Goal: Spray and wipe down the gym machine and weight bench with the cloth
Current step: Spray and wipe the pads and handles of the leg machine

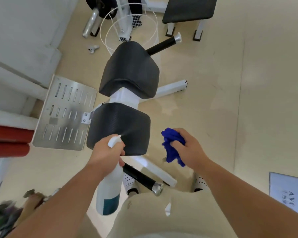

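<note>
My left hand [105,152] grips the neck of a white spray bottle [109,191] with a teal label, its nozzle pointing at the near black pad [120,122] of the gym machine. A second black pad [131,71] sits just beyond it on the white frame [123,97]. My right hand [187,148] holds a bunched blue cloth [172,145] in the air, to the right of the near pad and apart from it. A black weight bench [189,9] stands at the top right.
A slotted metal footplate [64,112] lies on the floor left of the pads. Black handles with chrome ends stick out at the far right [163,44] and near my feet [141,177]. Red padded rolls [9,140] are at the left edge. A white sign [289,191] lies on the floor at right.
</note>
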